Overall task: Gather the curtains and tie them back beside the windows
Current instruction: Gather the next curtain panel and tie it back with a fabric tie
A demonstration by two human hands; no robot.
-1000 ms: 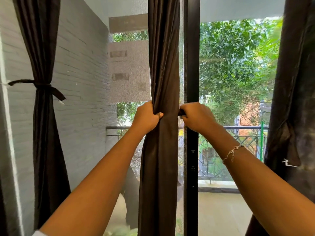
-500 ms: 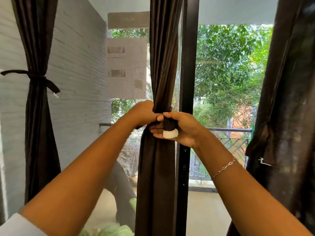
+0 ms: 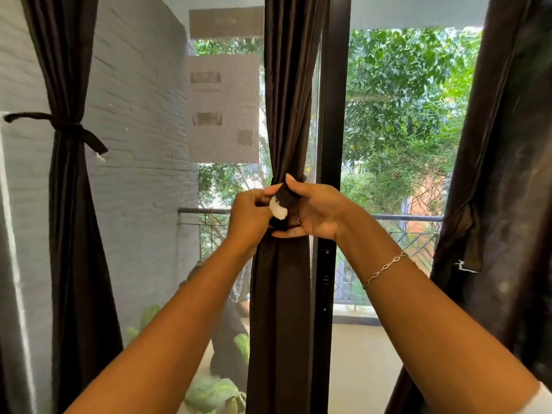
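- One gathered middle curtain hangs just left of the dark window post.
- Your left hand pinches the white-tipped tie band in front of it; your right hand curls round that band, thumb on top.
- Far left of the post, another curtain hangs tied.

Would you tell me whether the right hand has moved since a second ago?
Yes. The right hand has shifted left, from the black window frame to in front of the middle curtain.
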